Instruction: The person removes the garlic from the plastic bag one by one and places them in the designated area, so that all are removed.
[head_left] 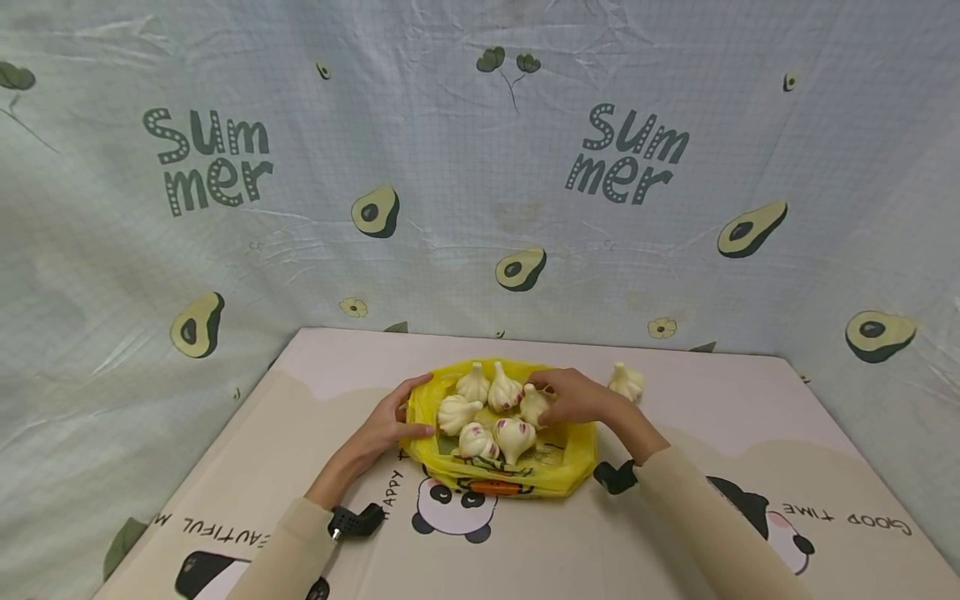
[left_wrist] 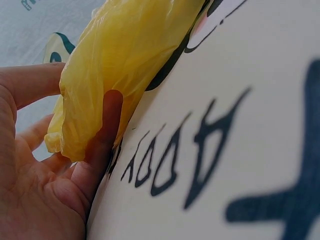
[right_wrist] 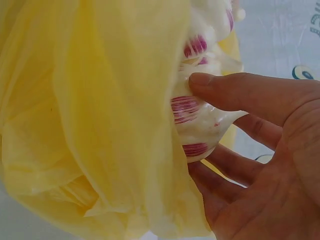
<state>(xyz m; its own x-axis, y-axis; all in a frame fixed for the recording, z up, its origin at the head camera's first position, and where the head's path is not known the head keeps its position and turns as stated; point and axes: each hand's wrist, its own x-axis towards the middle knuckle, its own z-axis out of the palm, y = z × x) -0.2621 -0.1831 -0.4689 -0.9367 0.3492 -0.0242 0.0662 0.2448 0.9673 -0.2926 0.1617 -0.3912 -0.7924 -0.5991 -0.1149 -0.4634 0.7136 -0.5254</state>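
A yellow plastic bag (head_left: 577, 457) lies spread wide at the mouth on the table, with several white garlic bulbs (head_left: 514, 438) inside. My left hand (head_left: 392, 417) holds the bag's left side, the plastic between thumb and fingers in the left wrist view. Over the bag's right side, my right hand (head_left: 576, 397) grips a garlic bulb (head_left: 533, 405) by its side. That purple-streaked garlic bulb (right_wrist: 197, 125) shows in the right wrist view between the thumb and the fingers, partly hidden by the yellow plastic. Other bulbs sit right beside it.
One more garlic bulb (head_left: 626, 383) rests on the table behind my right wrist, outside the bag. The table (head_left: 465, 571) wears a cover printed with pandas and lettering. Behind it hangs a pale sheet (head_left: 442, 150) with avocado prints.
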